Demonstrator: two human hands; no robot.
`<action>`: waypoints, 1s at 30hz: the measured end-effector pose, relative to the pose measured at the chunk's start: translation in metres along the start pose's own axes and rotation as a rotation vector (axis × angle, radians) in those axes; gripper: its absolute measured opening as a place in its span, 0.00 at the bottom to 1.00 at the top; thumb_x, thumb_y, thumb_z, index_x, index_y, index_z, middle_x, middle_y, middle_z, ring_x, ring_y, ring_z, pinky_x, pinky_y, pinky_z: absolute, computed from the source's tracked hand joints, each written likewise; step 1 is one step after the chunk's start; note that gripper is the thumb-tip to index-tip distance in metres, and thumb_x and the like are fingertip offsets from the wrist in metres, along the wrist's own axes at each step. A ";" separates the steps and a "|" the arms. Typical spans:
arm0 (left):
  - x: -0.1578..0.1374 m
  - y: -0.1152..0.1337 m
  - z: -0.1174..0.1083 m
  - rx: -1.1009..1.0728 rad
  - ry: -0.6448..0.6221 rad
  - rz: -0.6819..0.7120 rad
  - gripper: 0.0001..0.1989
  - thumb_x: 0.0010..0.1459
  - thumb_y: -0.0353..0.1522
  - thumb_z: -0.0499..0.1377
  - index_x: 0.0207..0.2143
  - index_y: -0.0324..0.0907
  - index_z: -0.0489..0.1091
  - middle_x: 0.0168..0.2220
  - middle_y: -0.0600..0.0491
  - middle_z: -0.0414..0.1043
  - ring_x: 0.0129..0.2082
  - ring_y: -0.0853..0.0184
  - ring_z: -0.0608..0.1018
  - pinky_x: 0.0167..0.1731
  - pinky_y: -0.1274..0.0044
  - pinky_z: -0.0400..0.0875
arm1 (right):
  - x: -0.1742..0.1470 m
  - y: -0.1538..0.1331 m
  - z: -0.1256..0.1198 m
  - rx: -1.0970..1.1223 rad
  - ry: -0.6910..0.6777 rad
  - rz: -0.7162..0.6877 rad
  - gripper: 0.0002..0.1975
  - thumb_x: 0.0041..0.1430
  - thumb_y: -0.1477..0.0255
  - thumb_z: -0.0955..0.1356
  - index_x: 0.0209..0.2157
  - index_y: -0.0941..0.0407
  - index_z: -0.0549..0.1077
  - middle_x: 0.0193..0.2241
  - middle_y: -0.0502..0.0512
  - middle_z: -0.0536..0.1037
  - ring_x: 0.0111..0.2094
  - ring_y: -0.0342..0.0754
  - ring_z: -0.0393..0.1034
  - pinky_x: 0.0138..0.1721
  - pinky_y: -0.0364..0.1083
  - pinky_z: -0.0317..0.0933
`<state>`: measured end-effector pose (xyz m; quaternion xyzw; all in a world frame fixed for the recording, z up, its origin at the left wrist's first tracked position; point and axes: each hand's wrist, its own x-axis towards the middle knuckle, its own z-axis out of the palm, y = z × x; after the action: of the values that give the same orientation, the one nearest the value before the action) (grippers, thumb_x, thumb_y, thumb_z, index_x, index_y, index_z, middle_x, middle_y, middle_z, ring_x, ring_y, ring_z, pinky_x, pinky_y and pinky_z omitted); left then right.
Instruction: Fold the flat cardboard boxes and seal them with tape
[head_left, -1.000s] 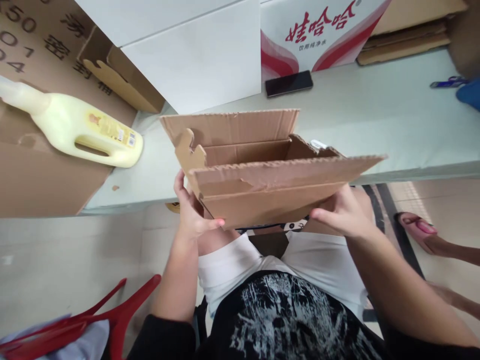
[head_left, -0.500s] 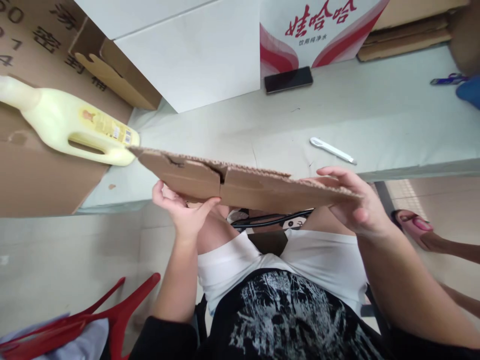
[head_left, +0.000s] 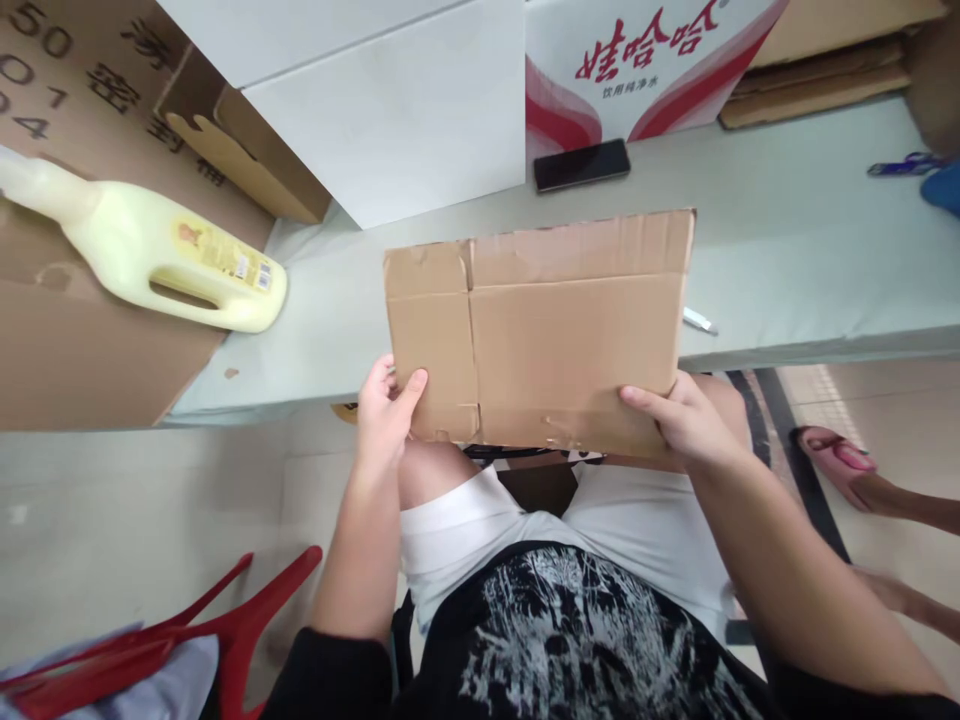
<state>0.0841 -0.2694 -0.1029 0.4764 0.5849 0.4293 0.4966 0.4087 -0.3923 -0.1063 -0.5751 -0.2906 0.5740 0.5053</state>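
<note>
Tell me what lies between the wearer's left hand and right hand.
The flat cardboard spans that stretch in the head view, with the left hand and right hand gripping its opposite sides.

A long table (head_left: pixel 810 240) under a pale green cover runs left to right, the cover creased toward the left. Beyond its near edge lies a pale tiled floor (head_left: pixel 225 480), thin joints showing between the tiles. A red chair (head_left: pixel 240 640) stands at the near left, grey cloth (head_left: pixel 191 675) against it. Soft light leaves a small bright reflection on the left floor.
</note>
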 end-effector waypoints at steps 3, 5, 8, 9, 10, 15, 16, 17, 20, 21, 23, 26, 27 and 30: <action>-0.003 0.000 -0.007 -0.084 -0.185 -0.170 0.39 0.37 0.51 0.77 0.47 0.43 0.71 0.38 0.48 0.81 0.35 0.60 0.83 0.30 0.74 0.79 | 0.000 0.002 0.000 0.155 0.060 0.112 0.31 0.40 0.53 0.81 0.44 0.53 0.80 0.44 0.59 0.85 0.45 0.61 0.81 0.44 0.54 0.77; -0.004 -0.003 -0.011 -0.116 -0.239 -0.239 0.40 0.34 0.51 0.78 0.47 0.42 0.71 0.41 0.46 0.81 0.33 0.60 0.83 0.25 0.76 0.78 | 0.001 0.008 0.002 0.203 0.082 0.155 0.33 0.38 0.52 0.81 0.45 0.53 0.79 0.45 0.60 0.84 0.47 0.62 0.81 0.45 0.55 0.77; 0.001 -0.009 -0.011 -0.074 -0.198 -0.242 0.39 0.36 0.50 0.78 0.48 0.43 0.71 0.45 0.47 0.80 0.33 0.63 0.82 0.21 0.79 0.77 | 0.003 0.021 0.007 0.155 0.063 0.156 0.35 0.39 0.48 0.80 0.45 0.54 0.78 0.45 0.60 0.85 0.49 0.62 0.79 0.50 0.57 0.75; 0.004 -0.010 -0.010 -0.051 -0.176 -0.223 0.38 0.38 0.49 0.77 0.49 0.43 0.71 0.46 0.47 0.80 0.34 0.64 0.82 0.22 0.80 0.78 | 0.004 0.025 0.008 0.118 0.046 0.140 0.35 0.40 0.47 0.80 0.45 0.55 0.78 0.45 0.61 0.84 0.51 0.62 0.79 0.52 0.57 0.73; 0.006 -0.011 -0.008 -0.035 -0.159 -0.206 0.37 0.39 0.48 0.77 0.49 0.44 0.71 0.47 0.47 0.79 0.35 0.64 0.82 0.23 0.80 0.79 | 0.005 0.029 0.009 0.082 0.033 0.111 0.35 0.42 0.46 0.79 0.46 0.55 0.78 0.46 0.61 0.84 0.52 0.62 0.78 0.55 0.57 0.72; 0.015 0.002 0.001 -0.140 -0.112 -0.215 0.38 0.34 0.46 0.79 0.46 0.43 0.70 0.39 0.52 0.78 0.28 0.69 0.79 0.19 0.82 0.75 | 0.001 0.035 -0.001 0.023 -0.056 0.044 0.36 0.52 0.46 0.75 0.55 0.53 0.73 0.55 0.62 0.80 0.50 0.58 0.79 0.49 0.56 0.75; 0.015 0.006 0.002 -0.158 -0.124 -0.235 0.40 0.31 0.46 0.80 0.45 0.43 0.69 0.37 0.53 0.78 0.26 0.70 0.78 0.18 0.83 0.74 | -0.001 0.035 -0.005 0.031 -0.083 0.060 0.35 0.54 0.46 0.74 0.56 0.53 0.72 0.55 0.63 0.80 0.48 0.58 0.79 0.45 0.55 0.76; 0.014 0.009 0.003 -0.160 -0.146 -0.257 0.41 0.29 0.47 0.80 0.44 0.43 0.69 0.36 0.54 0.77 0.25 0.70 0.77 0.16 0.83 0.72 | -0.004 0.036 -0.010 0.036 -0.110 0.069 0.35 0.55 0.46 0.73 0.57 0.53 0.72 0.54 0.63 0.80 0.47 0.58 0.80 0.43 0.55 0.77; 0.013 0.016 0.006 -0.100 -0.235 -0.304 0.44 0.27 0.50 0.80 0.46 0.43 0.69 0.34 0.55 0.75 0.24 0.70 0.75 0.14 0.82 0.69 | -0.014 0.037 -0.023 0.038 -0.192 0.042 0.32 0.57 0.47 0.72 0.54 0.54 0.76 0.50 0.64 0.82 0.49 0.60 0.79 0.49 0.59 0.75; 0.013 0.018 0.008 -0.071 -0.265 -0.306 0.45 0.28 0.51 0.79 0.47 0.43 0.69 0.35 0.54 0.75 0.24 0.70 0.75 0.14 0.82 0.68 | -0.018 0.038 -0.027 0.031 -0.219 0.037 0.31 0.58 0.47 0.71 0.53 0.54 0.77 0.49 0.64 0.82 0.51 0.60 0.78 0.52 0.60 0.74; 0.015 0.019 0.014 -0.006 -0.321 -0.289 0.45 0.32 0.52 0.77 0.50 0.44 0.68 0.36 0.53 0.75 0.27 0.67 0.77 0.18 0.81 0.70 | -0.024 0.039 -0.036 -0.007 -0.231 0.032 0.30 0.59 0.47 0.71 0.52 0.54 0.78 0.49 0.64 0.83 0.52 0.61 0.78 0.52 0.60 0.73; 0.022 0.019 0.027 0.131 -0.335 -0.216 0.36 0.43 0.52 0.71 0.49 0.44 0.67 0.36 0.54 0.74 0.28 0.68 0.77 0.24 0.79 0.72 | -0.030 0.039 -0.055 -0.114 -0.022 -0.059 0.30 0.56 0.46 0.71 0.49 0.54 0.80 0.47 0.63 0.83 0.51 0.62 0.78 0.50 0.57 0.75; 0.024 0.018 0.031 0.181 -0.320 -0.179 0.32 0.46 0.52 0.69 0.48 0.44 0.67 0.35 0.55 0.73 0.27 0.69 0.76 0.25 0.79 0.71 | -0.030 0.039 -0.064 -0.144 0.100 -0.104 0.30 0.55 0.46 0.72 0.48 0.54 0.80 0.46 0.63 0.84 0.51 0.62 0.78 0.50 0.57 0.75; 0.033 0.012 0.037 0.344 -0.290 -0.040 0.23 0.50 0.50 0.65 0.40 0.43 0.70 0.34 0.53 0.72 0.31 0.67 0.76 0.30 0.77 0.72 | -0.024 0.029 -0.093 -0.216 0.510 -0.238 0.27 0.53 0.48 0.73 0.44 0.56 0.80 0.43 0.64 0.84 0.48 0.61 0.79 0.52 0.58 0.74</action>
<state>0.1209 -0.2341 -0.1021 0.5992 0.5812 0.2402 0.4954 0.4861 -0.4467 -0.1400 -0.7130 -0.2791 0.3137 0.5616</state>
